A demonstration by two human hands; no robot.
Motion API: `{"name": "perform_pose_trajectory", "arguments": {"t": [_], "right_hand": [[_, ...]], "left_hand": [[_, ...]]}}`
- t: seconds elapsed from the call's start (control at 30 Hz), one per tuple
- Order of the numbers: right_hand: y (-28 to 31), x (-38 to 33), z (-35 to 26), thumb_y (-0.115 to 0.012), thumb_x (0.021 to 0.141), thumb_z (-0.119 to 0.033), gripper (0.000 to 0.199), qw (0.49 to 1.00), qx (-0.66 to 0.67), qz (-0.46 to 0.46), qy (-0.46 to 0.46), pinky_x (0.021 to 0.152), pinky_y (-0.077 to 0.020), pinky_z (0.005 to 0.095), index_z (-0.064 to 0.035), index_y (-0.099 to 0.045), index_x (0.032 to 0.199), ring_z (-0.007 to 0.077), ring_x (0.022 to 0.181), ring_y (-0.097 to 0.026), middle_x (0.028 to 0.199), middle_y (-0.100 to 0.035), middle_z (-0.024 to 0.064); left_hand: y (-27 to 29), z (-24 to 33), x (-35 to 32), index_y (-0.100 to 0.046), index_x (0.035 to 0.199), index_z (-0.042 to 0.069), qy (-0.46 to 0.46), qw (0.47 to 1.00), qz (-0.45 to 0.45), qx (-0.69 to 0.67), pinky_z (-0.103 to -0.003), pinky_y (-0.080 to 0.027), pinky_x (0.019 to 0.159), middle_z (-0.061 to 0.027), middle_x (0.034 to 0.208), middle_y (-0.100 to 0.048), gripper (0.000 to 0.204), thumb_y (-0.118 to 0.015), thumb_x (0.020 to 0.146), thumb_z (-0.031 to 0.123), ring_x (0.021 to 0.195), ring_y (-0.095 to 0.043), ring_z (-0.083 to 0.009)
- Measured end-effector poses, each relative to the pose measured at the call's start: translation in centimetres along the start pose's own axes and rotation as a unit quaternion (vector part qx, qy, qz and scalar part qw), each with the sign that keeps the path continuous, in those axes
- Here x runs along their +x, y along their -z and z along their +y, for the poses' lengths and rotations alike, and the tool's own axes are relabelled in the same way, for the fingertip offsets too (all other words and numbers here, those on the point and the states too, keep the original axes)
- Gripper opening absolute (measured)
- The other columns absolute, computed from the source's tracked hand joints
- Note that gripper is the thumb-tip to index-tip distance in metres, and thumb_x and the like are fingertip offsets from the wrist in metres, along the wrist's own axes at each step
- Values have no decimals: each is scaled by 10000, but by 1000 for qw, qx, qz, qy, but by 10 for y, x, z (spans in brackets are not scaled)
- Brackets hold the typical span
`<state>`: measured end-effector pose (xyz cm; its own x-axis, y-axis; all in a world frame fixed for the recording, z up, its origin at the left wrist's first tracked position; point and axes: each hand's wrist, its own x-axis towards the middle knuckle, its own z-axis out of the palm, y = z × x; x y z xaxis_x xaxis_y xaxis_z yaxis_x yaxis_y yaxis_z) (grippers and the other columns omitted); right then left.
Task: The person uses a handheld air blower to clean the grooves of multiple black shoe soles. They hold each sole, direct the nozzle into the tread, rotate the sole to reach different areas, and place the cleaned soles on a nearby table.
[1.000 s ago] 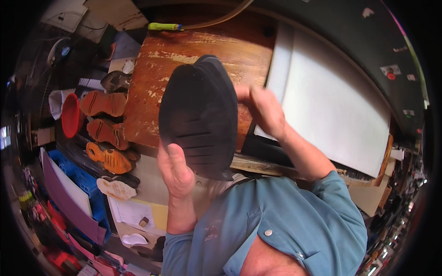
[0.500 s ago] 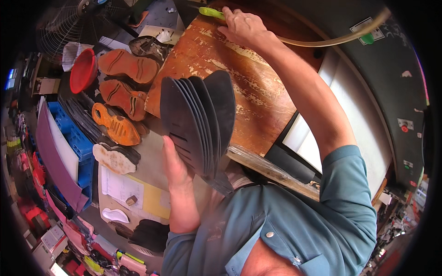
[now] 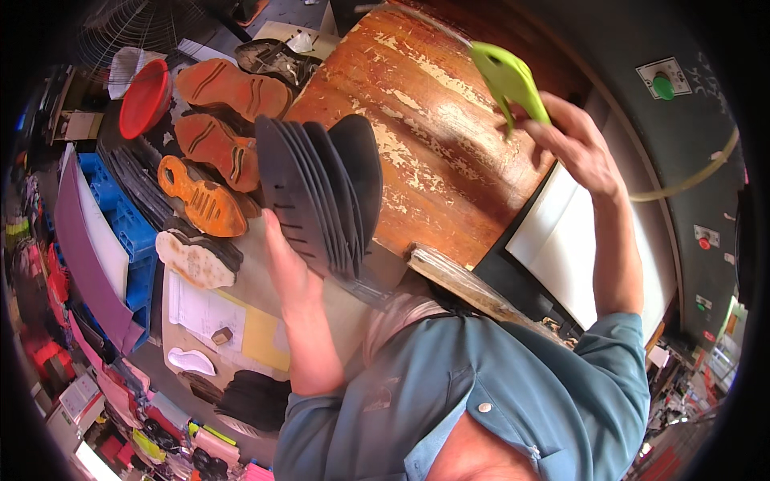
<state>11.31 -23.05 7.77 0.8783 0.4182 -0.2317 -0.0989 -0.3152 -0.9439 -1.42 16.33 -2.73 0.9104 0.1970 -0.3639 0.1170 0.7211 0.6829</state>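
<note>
Black sheets (image 3: pixel 309 188) fan above the gripping left hand (image 3: pixel 293 260); right hand (image 3: pixel 579 148) (well apart) grips a green tool (image 3: pixel 513 76).

Pale glare on wooden board (image 3: pixel 425 148), soft shadow toward its right edge; corners black, straight lines bowed (fisheye), far left soft.

Cannot see most fingers of the left hand (image 3: pixel 295 268), hidden behind the stack of black soles (image 3: pixel 317 192), nor count exactly the overlapping layers in that stack. To the right of the stack, cannot make out every fingertip of the right hand (image 3: pixel 584 148) at the green air gun (image 3: pixel 513 76), softened by blur, nor follow the hose (image 3: pixel 706 180) behind the right forearm (image 3: pixel 618 256). Above-left of the stack, lose the top of the fan (image 3: pixel 136 36) to the picture's edge. Below-left, cannot read the paper sheet (image 3: pixel 204 309), too small, nor sort out the clutter (image 3: pixel 120 409) near the dark rim.
</note>
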Motion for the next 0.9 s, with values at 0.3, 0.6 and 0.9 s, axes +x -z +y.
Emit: {"name": "perform_pose_trajectory", "arguments": {"t": [0.3, 0.6, 0.9], "right_hand": [[-48, -110, -2, -840, 924, -126, 346, 921, -375, 29, 103, 763, -571, 438, -25, -628, 1179, 375, 851, -727, 944, -717, 175], [-38, -171, 3, -848, 854, -93, 225, 929, -347, 108, 73, 664, -537, 445, -31, -644, 926, 351, 734, -673, 811, -660, 138], [-37, -214, 10, -839, 851, -137, 244, 940, -329, 80, 41, 688, -543, 474, -33, -648, 961, 388, 748, -671, 802, -654, 154]], "left_hand": [[-45, -19, 0, -541, 1455, -128, -63, 955, 164, 240, -354, -469, 1161, -166, 1495, -583, 653, -528, 1150, 449, 1293, -618, -213], [-62, -33, -8, -546, 1509, 27, 50, 999, -10, 9, -422, -475, 1181, -89, 1521, -597, 538, -511, 1159, 435, 1360, -596, -251], [-38, -41, -4, -565, 1495, 95, 89, 989, -84, -79, -486, -485, 1177, -58, 1530, -609, 469, -519, 1156, 417, 1360, -601, -251]]}}
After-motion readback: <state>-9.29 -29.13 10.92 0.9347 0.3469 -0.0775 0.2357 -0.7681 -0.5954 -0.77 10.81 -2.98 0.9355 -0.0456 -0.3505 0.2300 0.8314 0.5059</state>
